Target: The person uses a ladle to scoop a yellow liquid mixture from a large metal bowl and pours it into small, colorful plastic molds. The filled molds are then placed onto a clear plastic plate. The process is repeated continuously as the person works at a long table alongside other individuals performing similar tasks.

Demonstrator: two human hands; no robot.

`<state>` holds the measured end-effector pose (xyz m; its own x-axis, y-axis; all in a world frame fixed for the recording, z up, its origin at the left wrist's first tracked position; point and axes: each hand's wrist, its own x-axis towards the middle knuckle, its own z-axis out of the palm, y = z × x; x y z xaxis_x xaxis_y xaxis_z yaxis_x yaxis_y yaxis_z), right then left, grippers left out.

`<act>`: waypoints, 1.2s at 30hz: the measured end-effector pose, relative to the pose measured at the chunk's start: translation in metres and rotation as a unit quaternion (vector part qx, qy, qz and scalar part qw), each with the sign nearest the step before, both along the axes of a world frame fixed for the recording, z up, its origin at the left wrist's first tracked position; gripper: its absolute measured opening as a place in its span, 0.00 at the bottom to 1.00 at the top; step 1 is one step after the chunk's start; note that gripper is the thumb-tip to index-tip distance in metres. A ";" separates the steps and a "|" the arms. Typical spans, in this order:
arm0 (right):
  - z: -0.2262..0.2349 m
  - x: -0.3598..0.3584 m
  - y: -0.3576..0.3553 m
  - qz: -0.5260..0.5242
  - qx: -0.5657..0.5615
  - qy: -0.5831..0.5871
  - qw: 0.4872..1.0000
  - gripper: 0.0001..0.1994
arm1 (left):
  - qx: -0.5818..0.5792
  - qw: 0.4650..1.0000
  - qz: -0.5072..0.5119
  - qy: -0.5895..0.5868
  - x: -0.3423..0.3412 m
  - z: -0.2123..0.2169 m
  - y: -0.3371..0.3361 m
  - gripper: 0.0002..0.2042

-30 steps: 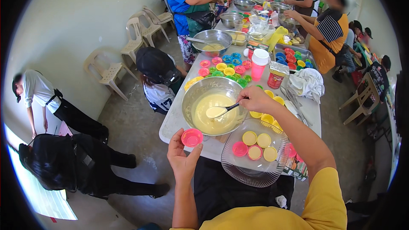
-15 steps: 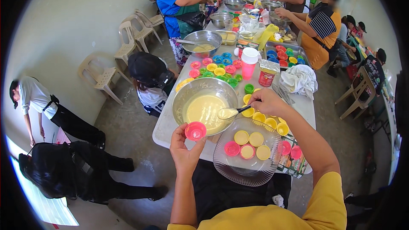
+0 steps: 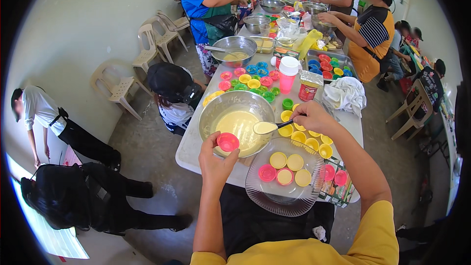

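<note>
My left hand [image 3: 216,163] grips a small pink cup [image 3: 228,142] between thumb and fingers, at the near edge of a steel mixing bowl [image 3: 210,113]. Pale yellow batter [image 3: 239,123] lies in the bowl. My right hand [image 3: 311,118] is closed on the dark handle of a spoon [image 3: 266,127], whose bowl is heaped with batter above the right part of the mixing bowl. Closest to me stands a clear ribbed glass dish [image 3: 258,194], with several yellow and pink cups in it, most of them filled with batter.
Yellow cups [image 3: 312,144] stand right of the mixing bowl. Behind it are colored cups, a pink tumbler [image 3: 287,79], a tin can [image 3: 309,86] and a white cloth [image 3: 345,94]. A person in a dark cap [image 3: 169,84] is low at the table's left edge; others work farther along.
The pink cup and my left hand have shifted slightly up and right. The loaded spoon has moved a little to the right and up.
</note>
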<state>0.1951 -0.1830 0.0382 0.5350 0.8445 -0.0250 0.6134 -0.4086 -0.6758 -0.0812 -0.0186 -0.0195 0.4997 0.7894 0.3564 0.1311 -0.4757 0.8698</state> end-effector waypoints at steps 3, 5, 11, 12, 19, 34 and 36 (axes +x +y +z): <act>0.002 0.006 0.006 0.007 0.014 0.018 1.000 0.07 | 0.083 0.993 0.006 0.079 0.010 -0.003 0.010 0.33; 0.002 0.010 0.009 0.008 0.019 0.013 1.000 0.08 | 0.109 0.988 -0.006 0.111 0.021 -0.008 0.018 0.33; 0.017 0.011 0.018 0.005 0.013 0.039 0.999 0.07 | 0.037 0.987 -0.088 0.133 0.058 -0.017 0.035 0.31; 0.021 0.010 0.018 0.005 0.014 0.042 0.999 0.07 | 0.009 0.986 -0.107 0.128 0.063 -0.015 0.036 0.32; 0.046 -0.011 0.025 0.045 0.037 -0.068 0.996 0.08 | -0.128 0.977 -0.171 -0.012 0.076 -0.028 0.041 0.33; 0.076 -0.079 0.013 0.164 0.207 -0.442 0.857 0.10 | -0.158 0.970 -0.166 -0.079 0.066 -0.017 0.027 0.32; 0.081 -0.084 0.011 0.171 0.199 -0.464 0.846 0.10 | -0.165 0.969 -0.159 -0.096 0.066 -0.019 0.026 0.32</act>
<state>0.1114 -0.1720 0.1189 -0.1096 0.7960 0.5952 0.9917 0.0468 0.1200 -0.0152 0.0075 -0.0387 0.6852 0.6937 0.2221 -0.1564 -0.1577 0.9750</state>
